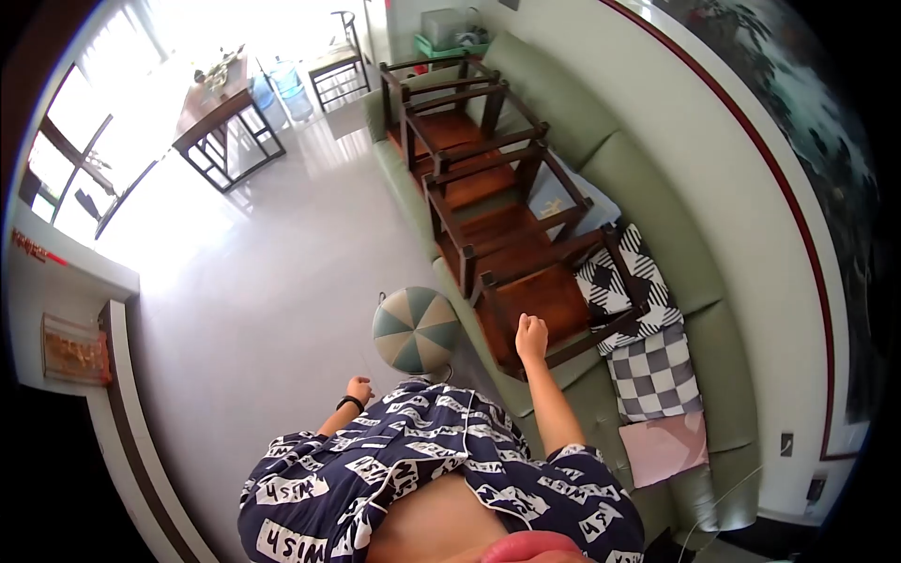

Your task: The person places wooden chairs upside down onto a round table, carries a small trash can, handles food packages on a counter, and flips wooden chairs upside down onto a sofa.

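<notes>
My right hand [532,338] is raised in front of the nearest upturned wooden stool [535,296], its fingers curled into a loose fist. I see nothing in it, and cannot tell whether it touches the stool. My left hand [358,388], with a dark band at the wrist, hangs low on the left with its fingers loosely bent and holding nothing visible. Just beyond it stands a round stool [416,330] with a green and beige segmented top. Several more dark wooden stools [479,178] lie in a row, legs up, along the green sofa [648,206].
On the sofa are a black-and-white patterned cushion [662,291], a checkered cushion [654,372] and a pink cushion [664,446]. A wooden table [221,113], water jugs [291,91] and a chair [338,64] stand at the back. Grey shiny floor [263,272] stretches to the left.
</notes>
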The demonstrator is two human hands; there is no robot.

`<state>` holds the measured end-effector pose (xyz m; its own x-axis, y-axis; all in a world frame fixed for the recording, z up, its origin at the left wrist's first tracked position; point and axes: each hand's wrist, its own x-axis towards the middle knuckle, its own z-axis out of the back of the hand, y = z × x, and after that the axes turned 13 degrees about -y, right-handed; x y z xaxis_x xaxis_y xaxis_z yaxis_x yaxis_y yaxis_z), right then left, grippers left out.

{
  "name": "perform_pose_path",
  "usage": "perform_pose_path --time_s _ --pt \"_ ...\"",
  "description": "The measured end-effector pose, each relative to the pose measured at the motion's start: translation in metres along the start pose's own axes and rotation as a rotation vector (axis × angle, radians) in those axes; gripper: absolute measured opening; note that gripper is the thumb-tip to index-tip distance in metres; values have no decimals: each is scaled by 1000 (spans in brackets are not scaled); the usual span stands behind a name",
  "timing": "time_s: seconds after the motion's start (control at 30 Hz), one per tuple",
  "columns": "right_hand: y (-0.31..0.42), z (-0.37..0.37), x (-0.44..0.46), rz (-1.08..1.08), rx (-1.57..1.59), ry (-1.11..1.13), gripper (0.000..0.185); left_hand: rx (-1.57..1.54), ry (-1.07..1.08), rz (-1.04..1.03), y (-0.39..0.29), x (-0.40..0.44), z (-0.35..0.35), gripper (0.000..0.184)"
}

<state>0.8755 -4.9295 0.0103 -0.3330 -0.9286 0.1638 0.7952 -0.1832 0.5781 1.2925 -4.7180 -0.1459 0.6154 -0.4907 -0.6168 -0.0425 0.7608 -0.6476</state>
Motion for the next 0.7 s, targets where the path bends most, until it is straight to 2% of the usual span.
perform_pose_path --time_s 0.03,0.07,0.13,0.2,0.3,0.4,0.47,0.5,0.53,0.57,0.63,0.7 --pt "-2 13 -5 46 105 -79 34 33 41 -46 3 -5 -4 25" --pt "1 29 -12 88 174 -186 32 78 52 -184 -5 -19 -9 27" --pt "4 61 -24 108 310 -219 23 139 164 -167 -15 -26 -33 27" --pt "11 78 -44 93 392 -253 20 -42 239 10 -26 -39 -66 29" --pt "38 68 -79 231 525 -279 19 -341 474 236 -90 -103 -109 34" --pt "68 35 -111 222 653 8 28 -694 904 440 -147 -177 -134 41" --pt "74 11 -126 356 446 115 35 -884 877 461 -173 -209 -139 46" --pt "71 -4 -128 397 462 125 39 -796 817 307 -176 -204 -133 48" --pt "68 -18 -128 442 478 137 42 -864 810 282 -173 -199 -118 48" --pt "64 -33 -128 487 494 153 46 -933 799 258 -202 -222 -77 48" --pt "57 -60 -131 328 447 336 52 -1083 763 160 -220 -226 -14 47" --pt "57 -73 -143 198 392 507 58 -1174 729 -28 -232 -232 48 46"
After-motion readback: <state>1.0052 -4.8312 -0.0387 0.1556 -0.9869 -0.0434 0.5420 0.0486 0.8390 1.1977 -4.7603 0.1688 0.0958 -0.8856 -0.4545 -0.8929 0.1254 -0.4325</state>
